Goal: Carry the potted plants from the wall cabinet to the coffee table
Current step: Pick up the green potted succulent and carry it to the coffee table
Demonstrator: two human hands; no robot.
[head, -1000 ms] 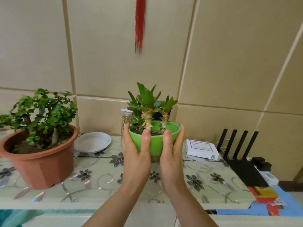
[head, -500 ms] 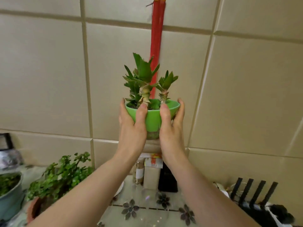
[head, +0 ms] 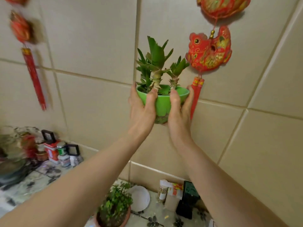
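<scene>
A small green pot (head: 163, 102) with spiky green succulents is held up high in front of the tiled wall. My left hand (head: 141, 110) grips its left side and my right hand (head: 179, 112) grips its right side, thumbs on the near rim. Far below, a leafy plant in a terracotta pot (head: 114, 208) stands on the cabinet top (head: 39, 177) with a floral cover.
A red fish ornament (head: 209, 51) hangs on the wall just right of the held pot. A red tassel (head: 33, 76) hangs at left. On the cabinet stand jars and tins (head: 60, 153), a white dish (head: 140, 198), and boxes and a black item (head: 182, 199).
Both hands have lifted the green pot off the cabinet top and well above it. The view has tilted up and swung, so the fish ornament now shows.
</scene>
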